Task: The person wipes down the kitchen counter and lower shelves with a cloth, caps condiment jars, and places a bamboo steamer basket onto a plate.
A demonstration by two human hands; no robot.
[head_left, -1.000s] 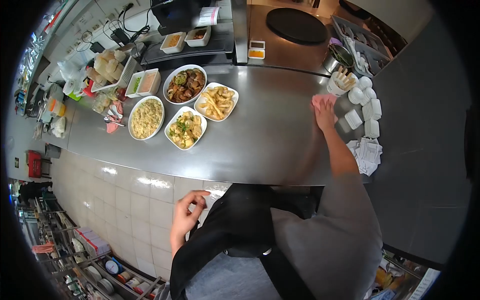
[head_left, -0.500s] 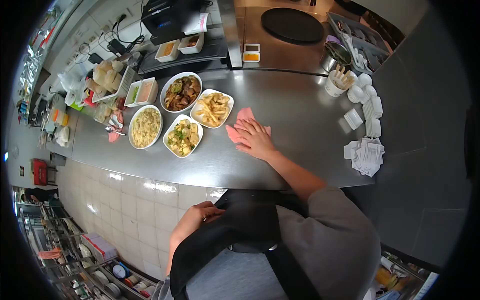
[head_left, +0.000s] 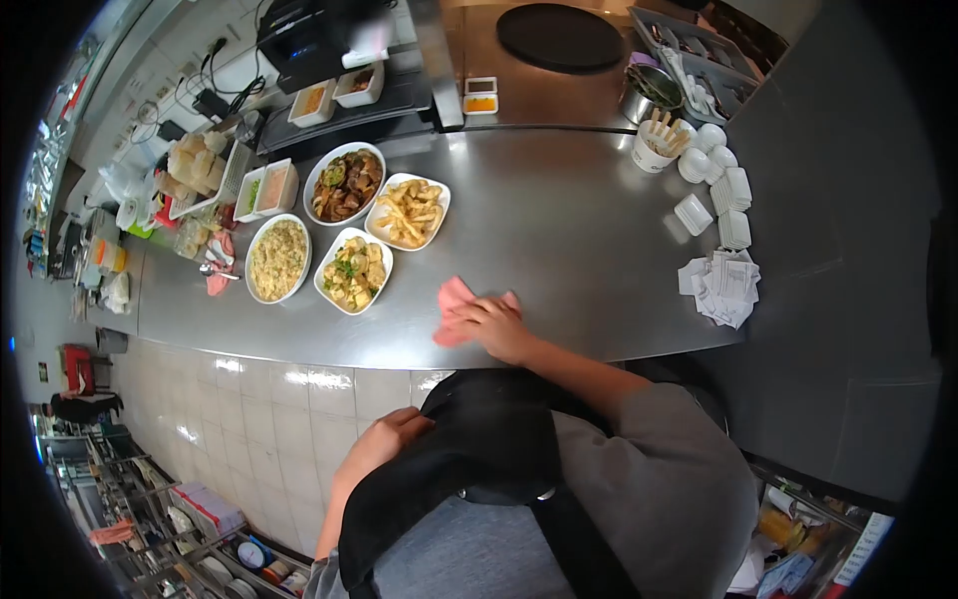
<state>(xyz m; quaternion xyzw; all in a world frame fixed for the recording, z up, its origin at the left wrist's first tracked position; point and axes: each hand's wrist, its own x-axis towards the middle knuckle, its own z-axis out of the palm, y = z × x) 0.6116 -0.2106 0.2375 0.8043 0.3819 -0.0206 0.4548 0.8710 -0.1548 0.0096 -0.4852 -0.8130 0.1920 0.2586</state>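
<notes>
My right hand [head_left: 502, 329] presses a crumpled pink cloth [head_left: 452, 299] on the steel counter [head_left: 559, 240], near its front edge. Its fingers are bunched over the cloth. My left hand [head_left: 384, 441] is low beside the black apron [head_left: 489, 419], fingers bent and together; the apron's edge hides the fingertips and anything in them. Left of the cloth stand a square bowl of fries [head_left: 409, 212], a bowl of tofu-like chunks with green herbs [head_left: 354, 270], an oval bowl of fried rice [head_left: 278, 260] and a round bowl of dark stewed meat [head_left: 344, 185].
Along the right lie a stack of paper slips [head_left: 723, 290], small white dishes [head_left: 733, 190] and a cup of wooden sticks [head_left: 655, 143]. Behind are a round black tray [head_left: 559, 38] and a cutlery box [head_left: 699, 55]. Garnish tubs [head_left: 274, 188] stand back left.
My right hand has drawn the cloth toward the front edge and slightly left, and its fingers have bunched up. My left hand stays by the apron. The view has shifted slightly.
</notes>
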